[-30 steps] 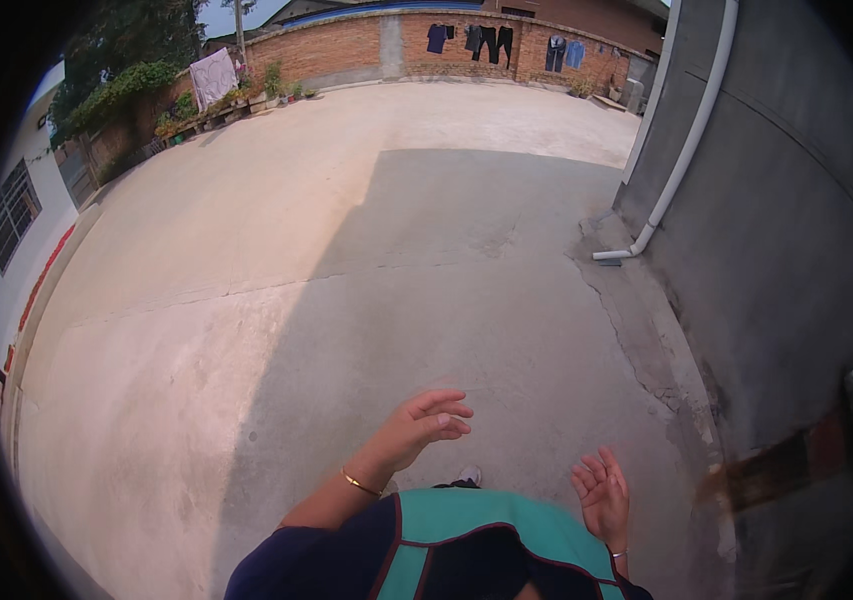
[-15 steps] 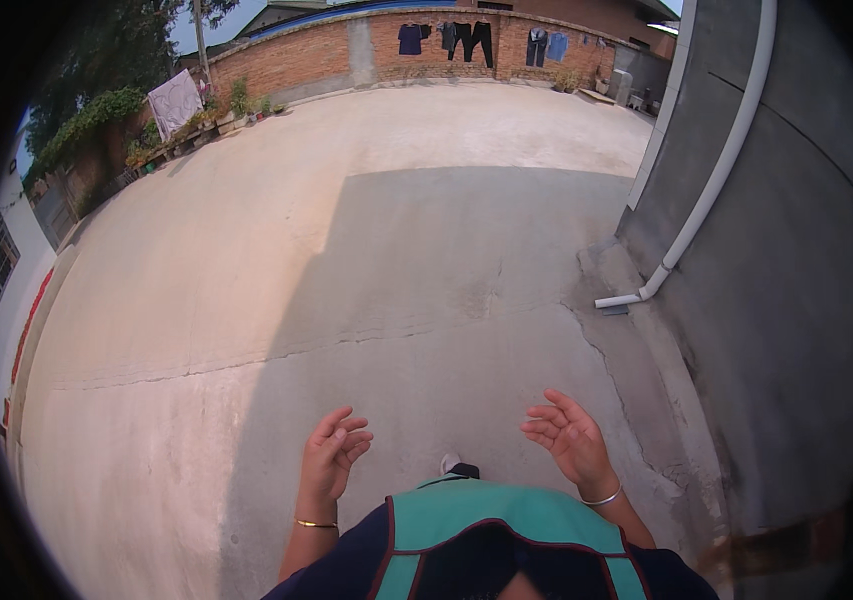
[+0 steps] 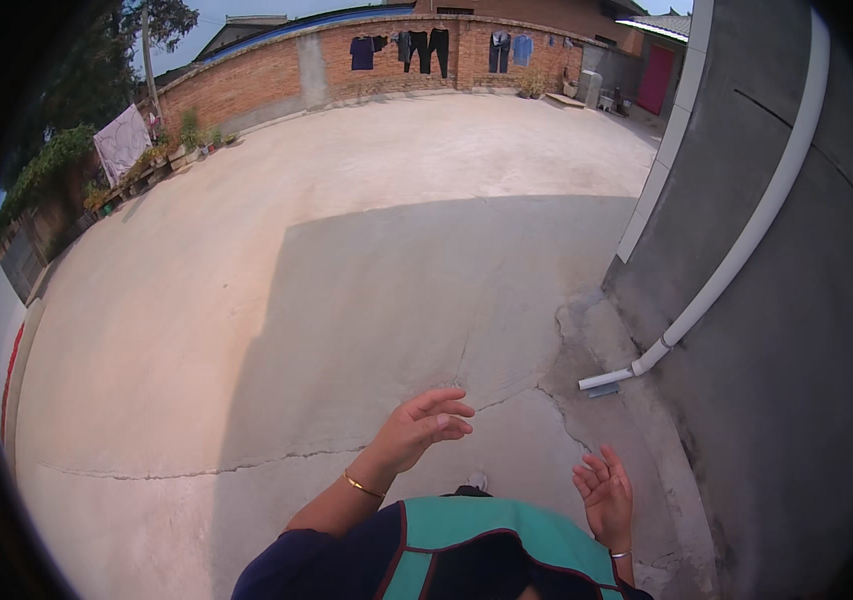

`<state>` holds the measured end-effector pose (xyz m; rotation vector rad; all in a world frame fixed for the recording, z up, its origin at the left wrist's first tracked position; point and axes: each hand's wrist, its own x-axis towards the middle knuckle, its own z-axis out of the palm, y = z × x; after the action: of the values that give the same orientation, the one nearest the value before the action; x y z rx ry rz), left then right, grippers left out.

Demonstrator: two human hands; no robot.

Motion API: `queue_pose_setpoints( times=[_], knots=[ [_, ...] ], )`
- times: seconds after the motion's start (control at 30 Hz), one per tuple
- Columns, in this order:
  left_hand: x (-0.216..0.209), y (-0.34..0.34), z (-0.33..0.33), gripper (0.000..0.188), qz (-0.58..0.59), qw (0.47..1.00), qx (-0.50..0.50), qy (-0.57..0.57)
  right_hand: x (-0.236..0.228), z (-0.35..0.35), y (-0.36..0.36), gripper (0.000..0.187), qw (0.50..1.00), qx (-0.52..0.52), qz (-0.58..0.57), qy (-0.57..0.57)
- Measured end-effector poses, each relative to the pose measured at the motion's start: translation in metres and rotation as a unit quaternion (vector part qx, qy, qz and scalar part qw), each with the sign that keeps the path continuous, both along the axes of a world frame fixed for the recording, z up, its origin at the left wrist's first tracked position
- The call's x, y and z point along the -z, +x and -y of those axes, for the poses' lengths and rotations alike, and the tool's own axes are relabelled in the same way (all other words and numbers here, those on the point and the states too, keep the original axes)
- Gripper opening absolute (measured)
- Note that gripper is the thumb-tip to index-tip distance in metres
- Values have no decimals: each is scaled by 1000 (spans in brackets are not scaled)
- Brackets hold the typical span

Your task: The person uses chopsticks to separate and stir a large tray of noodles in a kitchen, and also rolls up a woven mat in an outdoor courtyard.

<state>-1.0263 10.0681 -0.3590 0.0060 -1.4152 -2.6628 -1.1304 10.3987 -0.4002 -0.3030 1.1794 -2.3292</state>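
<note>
My left hand (image 3: 416, 430) is raised in front of my chest, fingers stretched out toward the right, with nothing in it. A gold-coloured bangle (image 3: 364, 487) circles that wrist. Lower and to the right, my right hand (image 3: 606, 495) is held up with its palm partly showing and its fingers loosely apart; it too holds nothing. A silver bangle (image 3: 620, 555) is on the right wrist. Neither hand touches anything. Below them are my green apron (image 3: 486, 520) with dark red edging and the tip of a shoe (image 3: 477, 482).
A white drainpipe (image 3: 746, 240) runs down the grey wall (image 3: 796, 400) on my right, its outlet low over the cracked concrete ground (image 3: 366, 330). Far off, clothes (image 3: 426, 52) hang along a brick wall (image 3: 276, 75). Potted plants (image 3: 191, 145) and a pale cloth (image 3: 123, 142) stand at the left.
My left hand has swung right and inward across my front. My right hand has dropped lower and slightly right. The drainpipe and ground crack appear nearer as my view moved forward.
</note>
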Motion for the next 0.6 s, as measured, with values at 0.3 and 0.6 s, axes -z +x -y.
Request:
queue_pose_setpoints(
  times=[0.3, 0.6],
  knots=[
    [10, -191, 162, 39, 36, 980, -196, 16, -65, 237, -315, 66, 963, -233, -107, -89],
    [34, -474, 374, 38, 60, 967, -248, 13, -3, 369, -572, 65, 990, -130, -51, 1]
  ],
)
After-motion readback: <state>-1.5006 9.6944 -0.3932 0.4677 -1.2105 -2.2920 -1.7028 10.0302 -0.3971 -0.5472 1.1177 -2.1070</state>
